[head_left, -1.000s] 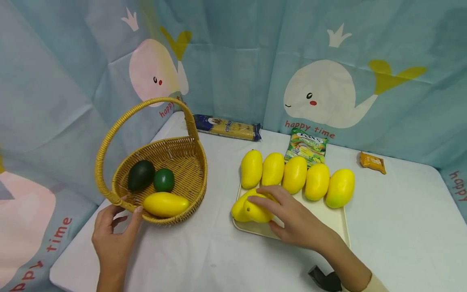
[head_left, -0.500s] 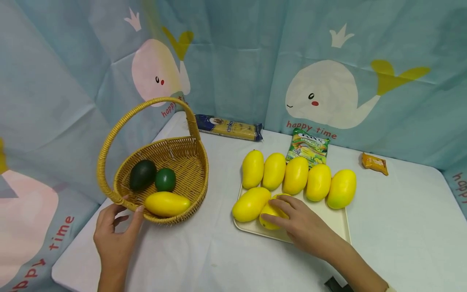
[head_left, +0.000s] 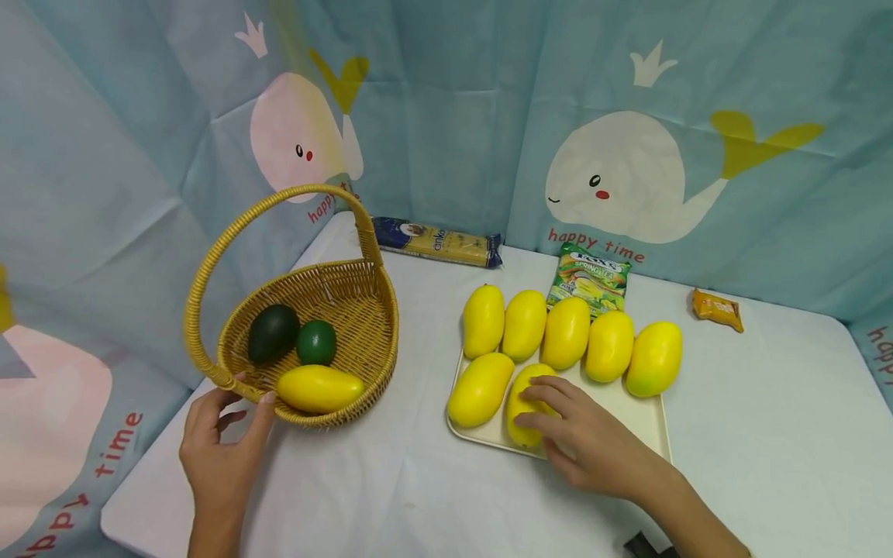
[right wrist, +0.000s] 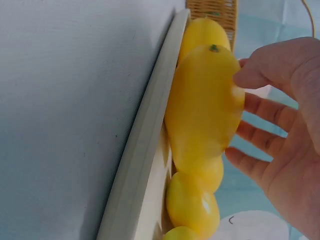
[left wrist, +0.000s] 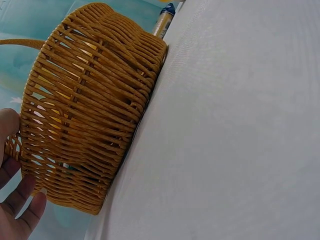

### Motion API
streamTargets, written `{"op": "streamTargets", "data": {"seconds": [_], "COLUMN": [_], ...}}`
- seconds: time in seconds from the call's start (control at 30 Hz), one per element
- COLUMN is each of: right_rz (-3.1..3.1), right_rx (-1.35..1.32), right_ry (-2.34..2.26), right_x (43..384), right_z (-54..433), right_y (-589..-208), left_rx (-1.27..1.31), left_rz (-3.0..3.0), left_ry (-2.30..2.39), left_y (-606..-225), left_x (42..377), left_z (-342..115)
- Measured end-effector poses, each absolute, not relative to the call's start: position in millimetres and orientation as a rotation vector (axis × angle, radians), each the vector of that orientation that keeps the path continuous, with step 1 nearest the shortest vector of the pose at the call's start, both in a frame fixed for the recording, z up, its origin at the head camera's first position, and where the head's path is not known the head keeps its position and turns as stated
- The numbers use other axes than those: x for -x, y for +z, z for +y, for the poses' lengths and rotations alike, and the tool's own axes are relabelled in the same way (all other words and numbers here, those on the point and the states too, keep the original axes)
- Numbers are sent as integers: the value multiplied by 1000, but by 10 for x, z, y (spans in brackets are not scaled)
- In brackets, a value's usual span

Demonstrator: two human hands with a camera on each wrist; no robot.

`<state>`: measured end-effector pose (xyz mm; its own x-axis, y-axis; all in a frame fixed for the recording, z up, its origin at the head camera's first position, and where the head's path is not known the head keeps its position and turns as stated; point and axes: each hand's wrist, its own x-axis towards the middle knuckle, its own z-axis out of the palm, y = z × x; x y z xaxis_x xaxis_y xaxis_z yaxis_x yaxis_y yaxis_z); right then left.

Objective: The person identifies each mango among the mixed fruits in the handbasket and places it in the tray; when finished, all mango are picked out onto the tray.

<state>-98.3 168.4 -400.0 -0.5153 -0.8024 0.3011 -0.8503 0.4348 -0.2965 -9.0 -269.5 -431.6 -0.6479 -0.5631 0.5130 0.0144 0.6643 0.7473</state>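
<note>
In the head view my left hand (head_left: 222, 449) holds the near-left rim of a wicker basket (head_left: 387, 372), thumb and fingers at the foot of its handle. Inside lie a dark avocado (head_left: 274, 333), a smaller green round fruit (head_left: 316, 343) and a yellow mango (head_left: 319, 389). My right hand (head_left: 593, 438) is over a mango (head_left: 525, 411) on a cream tray (head_left: 645, 426). The right wrist view has its thumb and loosely extended fingers at this mango's upper side. Another mango (head_left: 481, 390) lies left of it, with a row of several mangoes (head_left: 567, 333) behind.
Along the back lie a blue-and-yellow pasta packet (head_left: 439, 242), a green candy bag (head_left: 589, 279) and a small orange packet (head_left: 717, 309). A black object (head_left: 645, 546) shows at the front edge, partly behind my right forearm. A whale-print curtain (head_left: 446, 116) hangs behind the table.
The mango under my right hand has moved right, off the neighbouring mango, and turned to lie lengthwise beside it. My right hand moved right with it. The left hand stays at the basket.
</note>
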Motion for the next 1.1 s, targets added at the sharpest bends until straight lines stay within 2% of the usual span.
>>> {"op": "streamTargets", "data": {"seconds": [0.43,0.7,0.87,1.1], "right_rz": [-2535,-2555,-2576,-2531], "right_rx": [-1483,-1387,-1399,-1631], "right_ry": [812,925,995,948], "right_x": [1014,1049,1097,1237], "right_z": [1702,1625,1349,673], "right_y": [-4012,-3863,-3747,-3569], "left_rx": [-400,-421,-407,-431], "left_rz": [-2102,-2107,-2104,-2095], "left_ry": [-959,-949,-951,-952], "left_y": [-4290,-4323,-4299,-4291], "left_x": [100,89,95,83], "left_z": [-2690,-2691,-2688,-2663]}}
